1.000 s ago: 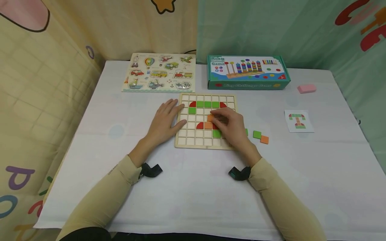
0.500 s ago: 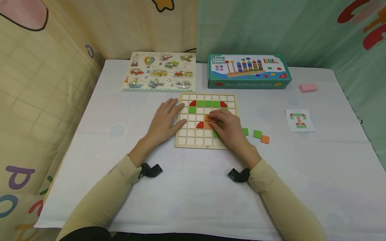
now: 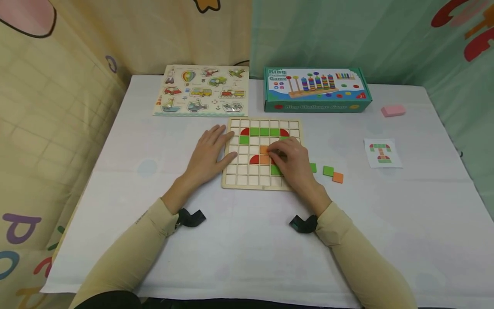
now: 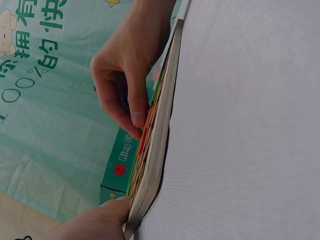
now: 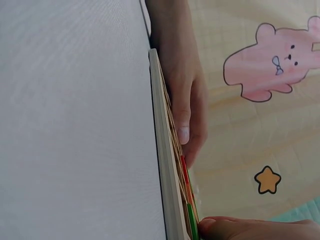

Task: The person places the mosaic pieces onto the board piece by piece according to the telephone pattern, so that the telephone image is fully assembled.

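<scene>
A wooden grid board (image 3: 242, 187) lies flat in the head view. The left hand (image 3: 204, 156) rests along its left edge, fingers spread. Bent over the board's right half, the right hand (image 3: 295, 165) touches the right side of an upper orange tile (image 3: 264, 149) with its fingertips, thumb and index slightly apart. Directly below is another orange tile (image 3: 264, 159), with a red rounded piece (image 3: 254, 159) to its left. Green tiles (image 3: 264, 131) and red rounded pieces (image 3: 245, 131) form a row near the top. The right hand partly covers a lower green tile (image 3: 275, 170).
Right of the board lie a green tile (image 3: 328, 171) and a loose orange tile (image 3: 337, 177). A printed pattern card (image 3: 382, 164) and a pink block (image 3: 393, 111) are farther right. Behind stand a green game box (image 3: 318, 106) and a vehicle picture board (image 3: 200, 103).
The upper orange tile has shifted slightly left and now sits squarely above the other orange one. The right hand moved a little left with it, then stayed there. The left hand keeps its place.
</scene>
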`<state>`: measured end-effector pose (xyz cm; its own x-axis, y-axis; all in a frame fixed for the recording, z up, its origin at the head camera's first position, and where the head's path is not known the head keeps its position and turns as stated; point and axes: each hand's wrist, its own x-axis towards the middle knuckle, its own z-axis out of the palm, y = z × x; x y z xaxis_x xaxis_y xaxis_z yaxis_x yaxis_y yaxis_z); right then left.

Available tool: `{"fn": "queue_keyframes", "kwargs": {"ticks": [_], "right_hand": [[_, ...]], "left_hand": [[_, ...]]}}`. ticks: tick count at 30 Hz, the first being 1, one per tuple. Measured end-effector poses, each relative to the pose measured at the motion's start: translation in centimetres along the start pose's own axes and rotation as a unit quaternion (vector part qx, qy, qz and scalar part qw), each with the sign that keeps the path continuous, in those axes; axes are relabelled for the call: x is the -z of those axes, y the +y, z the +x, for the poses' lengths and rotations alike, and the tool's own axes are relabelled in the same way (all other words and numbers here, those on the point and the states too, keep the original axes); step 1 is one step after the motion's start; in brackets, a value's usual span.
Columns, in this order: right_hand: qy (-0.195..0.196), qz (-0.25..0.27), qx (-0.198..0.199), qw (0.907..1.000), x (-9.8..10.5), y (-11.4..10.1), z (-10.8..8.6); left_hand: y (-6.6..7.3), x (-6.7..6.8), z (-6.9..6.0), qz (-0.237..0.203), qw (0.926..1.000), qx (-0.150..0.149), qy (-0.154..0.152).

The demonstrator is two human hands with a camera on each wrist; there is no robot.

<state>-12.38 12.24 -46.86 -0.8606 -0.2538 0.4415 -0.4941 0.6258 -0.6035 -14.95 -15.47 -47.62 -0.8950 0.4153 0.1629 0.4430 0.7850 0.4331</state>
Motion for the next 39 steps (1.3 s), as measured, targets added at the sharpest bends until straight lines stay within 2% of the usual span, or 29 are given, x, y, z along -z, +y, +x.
{"fn": "queue_keyframes", "kwargs": {"ticks": [10,19,22,27,30,34,39], "right_hand": [[0.003,-0.001,0.002,1.0000,-0.1,-0.2,0.1],[-0.025,-0.002,0.010,0.9996,0.6,-0.1,0.1],[-0.021,0.005,-0.008,0.9997,1.8,0.2,0.2],[-0.020,0.001,-0.076,0.9969,5.3,1.4,0.3],[-0.059,-0.003,-0.133,0.9893,7.8,2.3,0.3],[-0.152,-0.004,-0.198,0.9684,10.7,3.4,0.1],[-0.257,-0.007,-0.223,0.9402,12.4,4.4,-0.4]], "left_hand": [[0.0,0.3,-0.1,-0.002,1.0000,0.003,-0.001],[0.0,0.2,0.0,-0.002,1.0000,0.001,0.000],[0.0,0.1,0.0,-0.002,1.0000,0.002,0.001],[0.0,0.1,0.1,-0.001,1.0000,-0.001,0.001],[0.0,0.1,0.1,-0.001,1.0000,-0.003,0.002],[-0.1,0.1,0.1,-0.002,1.0000,-0.003,0.002],[-0.1,0.1,0.1,-0.002,1.0000,0.000,-0.002]]}}
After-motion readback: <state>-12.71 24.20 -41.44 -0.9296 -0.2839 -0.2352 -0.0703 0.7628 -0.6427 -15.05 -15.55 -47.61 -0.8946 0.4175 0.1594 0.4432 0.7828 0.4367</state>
